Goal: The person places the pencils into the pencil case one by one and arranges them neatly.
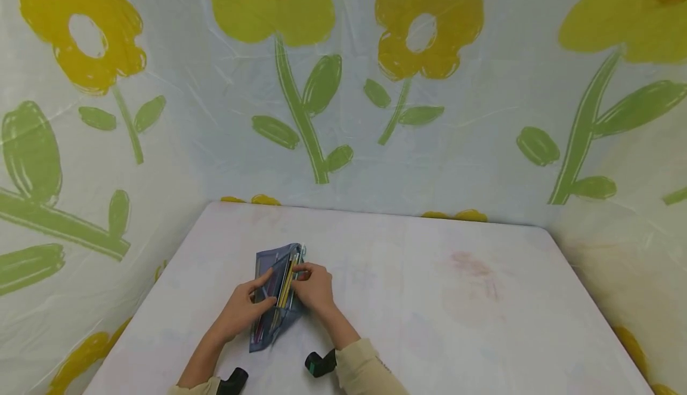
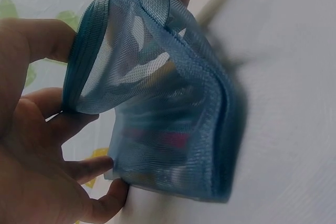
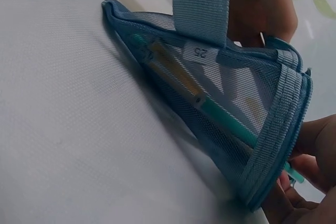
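A blue mesh zip pencil case [image 1: 262,322] stands open-mouthed on the table, with several slim pens and pencils [image 1: 285,284] inside it. Along its zipped rim my left hand [image 1: 240,312] holds the case; the fingers grip the edge in the left wrist view. My right hand [image 1: 315,287] is at the mouth on the other side. There, in the right wrist view, a teal and yellow pen [image 3: 226,119] shows through the mesh, its teal end poking out between my right fingers [image 3: 310,174]. The right hand's grip is partly hidden by the rim.
The white tabletop [image 1: 429,311] spreads to the right of the case. Behind it and at both sides hangs a white sheet [image 1: 456,162] printed with yellow flowers. Dark camera mounts [image 1: 320,364] sit at both wrists.
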